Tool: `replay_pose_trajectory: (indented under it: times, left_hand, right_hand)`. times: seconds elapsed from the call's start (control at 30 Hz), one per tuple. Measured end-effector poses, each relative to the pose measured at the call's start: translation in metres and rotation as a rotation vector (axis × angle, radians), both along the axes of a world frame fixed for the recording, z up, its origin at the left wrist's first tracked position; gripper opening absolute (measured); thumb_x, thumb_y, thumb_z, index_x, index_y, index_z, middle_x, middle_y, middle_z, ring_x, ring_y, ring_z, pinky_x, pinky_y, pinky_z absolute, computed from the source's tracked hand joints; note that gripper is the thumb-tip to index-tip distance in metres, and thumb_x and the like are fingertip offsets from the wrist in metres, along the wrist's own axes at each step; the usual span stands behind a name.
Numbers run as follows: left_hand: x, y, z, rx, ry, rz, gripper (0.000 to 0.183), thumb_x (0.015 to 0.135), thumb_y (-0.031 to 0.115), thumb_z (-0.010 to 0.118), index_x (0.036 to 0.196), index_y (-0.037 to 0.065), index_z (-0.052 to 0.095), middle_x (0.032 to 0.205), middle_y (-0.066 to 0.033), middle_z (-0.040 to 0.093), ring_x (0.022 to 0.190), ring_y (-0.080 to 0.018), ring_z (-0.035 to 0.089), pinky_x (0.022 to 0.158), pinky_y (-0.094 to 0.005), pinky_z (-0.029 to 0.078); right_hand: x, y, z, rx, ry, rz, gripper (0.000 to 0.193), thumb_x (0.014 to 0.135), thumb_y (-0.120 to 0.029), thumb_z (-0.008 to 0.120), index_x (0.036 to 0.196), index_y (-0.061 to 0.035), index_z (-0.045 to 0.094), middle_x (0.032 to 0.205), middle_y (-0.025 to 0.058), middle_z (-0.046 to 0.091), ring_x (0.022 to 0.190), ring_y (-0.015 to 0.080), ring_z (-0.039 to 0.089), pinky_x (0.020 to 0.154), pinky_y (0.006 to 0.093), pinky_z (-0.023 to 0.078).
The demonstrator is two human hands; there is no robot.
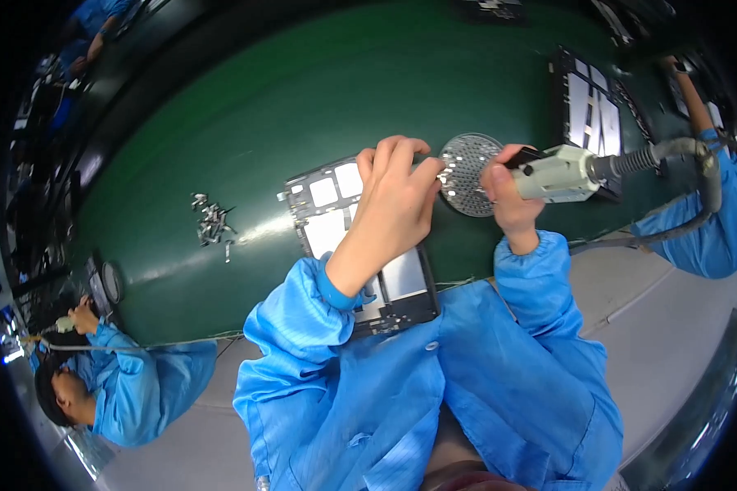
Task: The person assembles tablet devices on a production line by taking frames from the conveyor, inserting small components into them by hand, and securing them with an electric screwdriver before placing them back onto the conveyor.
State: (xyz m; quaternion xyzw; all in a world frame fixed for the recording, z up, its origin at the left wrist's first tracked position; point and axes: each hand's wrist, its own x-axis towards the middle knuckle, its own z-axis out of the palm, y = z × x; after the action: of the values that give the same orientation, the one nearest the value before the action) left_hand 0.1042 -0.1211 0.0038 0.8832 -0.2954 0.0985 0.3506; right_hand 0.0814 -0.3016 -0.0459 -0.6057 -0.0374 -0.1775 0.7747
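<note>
A tablet-like device frame (319, 233), black with white panels, lies at the table's near edge, partly under my left hand. My left hand (397, 184) is over its upper right part, palm down with bent fingers. Its thumb side meets small shiny bits by the round tray; whatever the fingertips pinch is hidden. My right hand (512, 196) is closed around a pale green electric screwdriver (567, 173), tilted toward the left. Between my hands sits a round perforated screw tray (467, 200) with small shiny pieces on it.
Loose small metal pieces (211, 221) lie left on the green table (262, 139). Another device frame (590, 106) is at the right, near the screwdriver's thick cable (708, 192). Co-workers in blue sit left (139, 397) and right (700, 229).
</note>
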Motion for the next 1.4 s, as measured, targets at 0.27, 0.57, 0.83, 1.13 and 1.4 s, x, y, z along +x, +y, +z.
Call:
replay_pose_trajectory:
  times: [0.27,0.57,0.83,1.13,1.4]
  left_hand:
    - [-0.010,0.112,0.001,-0.111,0.190,0.553,0.010,0.081,0.001,0.055,0.089,-0.001,0.061,0.079,-0.0160,0.060,0.072,-0.0309,0.059,0.066,-0.0387,0.047]
    - [0.023,0.182,-0.043,-0.364,0.652,0.320,0.014,0.084,0.002,0.058,0.096,-0.001,0.064,0.073,-0.0044,0.063,0.068,-0.0092,0.058,0.064,-0.0239,0.048]
    - [0.028,0.183,-0.056,-0.675,0.865,0.126,0.002,0.084,-0.004,0.058,0.085,-0.003,0.059,0.069,-0.0024,0.060,0.060,-0.0069,0.056,0.052,-0.0213,0.045]
    - [0.032,0.186,-0.055,-0.645,0.808,0.111,0.003,0.079,-0.004,0.059,0.078,-0.004,0.057,0.064,-0.0069,0.058,0.056,-0.0118,0.059,0.049,-0.0256,0.044]
    - [0.034,0.190,-0.059,-0.660,0.803,0.114,0.004,0.077,-0.004,0.060,0.077,-0.005,0.056,0.066,-0.0103,0.059,0.056,-0.0144,0.060,0.049,-0.0274,0.044]
  right_hand:
    - [0.005,0.000,0.013,-0.047,-0.088,-0.018,0.036,0.077,0.000,0.067,0.110,0.0021,0.053,0.068,0.0002,0.052,0.057,0.0054,0.046,0.052,0.0185,0.038]
    - [0.033,0.081,0.075,0.240,-0.164,0.205,0.029,0.090,-0.012,0.052,0.112,0.0052,0.046,0.054,-0.0007,0.039,0.046,0.0071,0.037,0.045,0.0245,0.034]
    - [0.061,0.177,0.066,0.190,-0.045,0.398,0.018,0.086,-0.001,0.052,0.104,0.0024,0.050,0.060,0.0004,0.047,0.046,0.0060,0.042,0.043,0.0219,0.034]
    - [0.068,0.212,0.042,0.086,-0.043,0.467,0.014,0.086,0.000,0.051,0.100,0.0007,0.047,0.063,0.0023,0.049,0.049,0.0060,0.044,0.044,0.0214,0.035]
    - [0.071,0.221,0.033,0.113,-0.066,0.407,0.016,0.086,0.000,0.052,0.101,0.0000,0.045,0.063,0.0035,0.050,0.049,0.0073,0.045,0.045,0.0218,0.037]
